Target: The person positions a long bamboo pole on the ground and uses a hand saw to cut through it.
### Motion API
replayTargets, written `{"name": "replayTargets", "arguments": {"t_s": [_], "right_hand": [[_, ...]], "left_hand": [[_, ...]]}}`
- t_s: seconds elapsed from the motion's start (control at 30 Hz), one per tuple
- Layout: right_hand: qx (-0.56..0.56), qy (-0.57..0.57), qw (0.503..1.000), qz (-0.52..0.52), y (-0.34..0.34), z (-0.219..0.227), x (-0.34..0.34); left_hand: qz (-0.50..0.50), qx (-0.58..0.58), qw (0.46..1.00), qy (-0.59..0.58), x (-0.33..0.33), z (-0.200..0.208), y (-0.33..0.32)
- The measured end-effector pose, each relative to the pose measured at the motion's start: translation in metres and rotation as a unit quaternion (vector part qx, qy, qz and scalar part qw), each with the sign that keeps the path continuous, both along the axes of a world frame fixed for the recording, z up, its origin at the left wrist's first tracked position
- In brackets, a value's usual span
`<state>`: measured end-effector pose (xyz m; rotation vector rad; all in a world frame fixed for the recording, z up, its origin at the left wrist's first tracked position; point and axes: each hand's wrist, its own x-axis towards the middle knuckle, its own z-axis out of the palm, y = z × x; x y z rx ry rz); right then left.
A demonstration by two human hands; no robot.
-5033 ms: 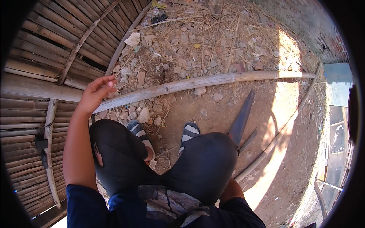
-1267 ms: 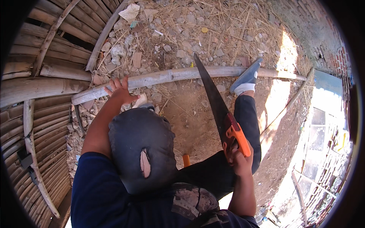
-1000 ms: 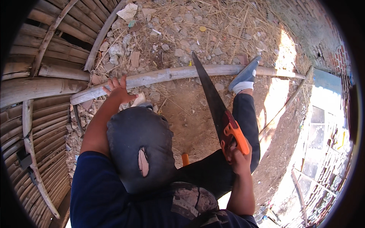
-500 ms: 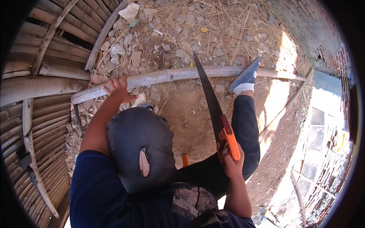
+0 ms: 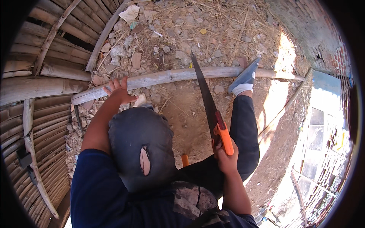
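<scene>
A long bamboo pole [image 5: 159, 77] lies crosswise over the ground in front of me. My left hand [image 5: 118, 92] rests at its left part, fingers spread. My right hand [image 5: 227, 157] is wrapped round the orange handle of a handsaw [image 5: 205, 95]. The dark blade points away from me and crosses the pole right of its middle, its tip beyond the far side. Whether the teeth touch the bamboo I cannot tell. My right foot, in a blue-grey shoe [image 5: 245, 77], is on the pole right of the blade.
My bent left knee [image 5: 138, 140], in torn dark trousers, rises between my arms. An orange object [image 5: 185, 160] shows partly beside my leg. A bamboo slat structure [image 5: 45, 129] stands at left, a brick wall [image 5: 323, 41] at right. Stones and straw [image 5: 182, 30] litter the far ground.
My right hand and the saw have shifted slightly forward and to the left. The left hand, the pole and the right foot have stayed in place.
</scene>
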<state>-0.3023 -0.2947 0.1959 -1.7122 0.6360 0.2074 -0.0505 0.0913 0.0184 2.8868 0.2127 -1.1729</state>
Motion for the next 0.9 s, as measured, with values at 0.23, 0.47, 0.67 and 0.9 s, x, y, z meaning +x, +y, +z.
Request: {"name": "replayTargets", "arguments": {"t_s": [0.23,0.47,0.67,0.9], "right_hand": [[-0.046,0.033,0.998,0.024,0.010,0.004,0.002],[-0.036,0.048,0.998,0.024,0.011,-0.016,0.027],[-0.021,0.027,0.999,0.007,0.015,0.017,-0.033],[-0.034,0.028,0.998,0.034,0.021,-0.034,0.039]], "left_hand": [[-0.005,0.015,1.000,-0.018,-0.003,-0.004,-0.003],[-0.004,0.003,1.000,-0.010,-0.002,0.002,0.001],[-0.007,0.018,1.000,-0.012,0.001,-0.004,-0.002],[-0.014,0.011,1.000,-0.020,-0.001,-0.007,0.002]]}}
